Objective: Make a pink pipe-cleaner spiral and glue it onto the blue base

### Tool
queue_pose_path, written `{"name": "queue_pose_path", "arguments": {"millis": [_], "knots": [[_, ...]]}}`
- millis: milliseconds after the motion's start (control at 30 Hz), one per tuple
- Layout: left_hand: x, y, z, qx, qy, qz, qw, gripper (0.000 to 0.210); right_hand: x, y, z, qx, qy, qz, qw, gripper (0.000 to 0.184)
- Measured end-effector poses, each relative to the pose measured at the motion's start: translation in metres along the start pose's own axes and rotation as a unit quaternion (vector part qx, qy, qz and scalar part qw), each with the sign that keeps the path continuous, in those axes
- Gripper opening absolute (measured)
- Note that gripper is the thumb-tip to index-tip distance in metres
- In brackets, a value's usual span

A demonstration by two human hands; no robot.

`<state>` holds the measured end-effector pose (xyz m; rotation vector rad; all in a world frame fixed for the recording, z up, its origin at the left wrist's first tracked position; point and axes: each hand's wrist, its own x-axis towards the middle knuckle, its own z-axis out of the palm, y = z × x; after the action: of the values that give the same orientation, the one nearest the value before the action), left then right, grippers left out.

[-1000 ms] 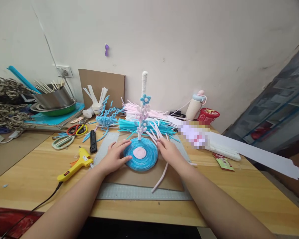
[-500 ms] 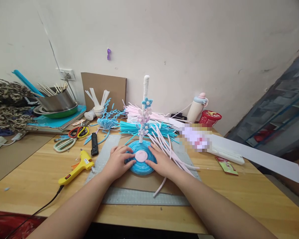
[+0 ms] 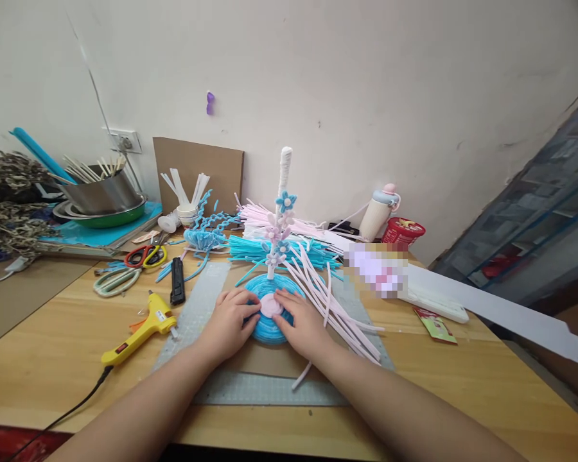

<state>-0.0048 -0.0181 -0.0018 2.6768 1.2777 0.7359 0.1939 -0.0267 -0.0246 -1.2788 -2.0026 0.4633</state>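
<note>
A round blue disc, coiled from fuzzy pipe cleaners, lies on a brown cardboard piece in front of me. At its middle sits a small pale pink coil. My left hand rests over the disc's left side, fingers bent and apart, thumb and forefinger tips near the pink coil. From the right, my right hand lies on the disc with fingertips touching the pink coil's edge, thumb apart. Behind the disc rises a white wrapped stem bearing blue and pink flowers; its foot meets the disc's far edge.
Pink pipe cleaners fan out at right, blue ones behind. On the left are a yellow glue gun with its cord, a black tool and scissors. A grey cutting mat lies underneath.
My right hand has shifted inward, its fingers moving from the disc's right side onto the pink coil's edge. The left hand keeps nearly the same place. The view has shifted slightly.
</note>
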Motion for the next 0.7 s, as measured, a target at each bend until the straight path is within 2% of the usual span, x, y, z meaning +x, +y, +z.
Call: {"name": "queue_pose_path", "arguments": {"millis": [100, 200, 333, 400, 500, 700], "knots": [[0.0, 0.002, 0.0, -0.001, -0.005, -0.001, 1.0, 0.02, 0.003, -0.001, 0.004, 0.013, 0.038, 0.02, 0.999, 0.03], [-0.001, 0.004, -0.001, 0.006, -0.008, -0.009, 1.0, 0.021, 0.005, 0.0, 0.005, 0.014, 0.05, 0.017, 0.998, 0.023], [-0.001, 0.006, 0.0, -0.004, 0.017, -0.078, 0.997, 0.017, 0.004, 0.002, 0.001, 0.017, 0.06, 0.01, 0.998, 0.017], [0.002, 0.005, 0.003, -0.016, 0.022, -0.101, 0.994, 0.022, 0.003, 0.004, -0.001, 0.016, 0.067, 0.01, 0.998, 0.014], [0.007, 0.002, 0.006, -0.016, 0.0, -0.099, 0.995, 0.028, 0.002, 0.006, -0.004, 0.015, 0.065, 0.004, 0.998, 0.009], [0.017, -0.001, 0.003, -0.01, -0.022, -0.091, 0.996, 0.024, 0.008, 0.009, -0.006, 0.024, 0.044, -0.027, 0.998, 0.013]]}}
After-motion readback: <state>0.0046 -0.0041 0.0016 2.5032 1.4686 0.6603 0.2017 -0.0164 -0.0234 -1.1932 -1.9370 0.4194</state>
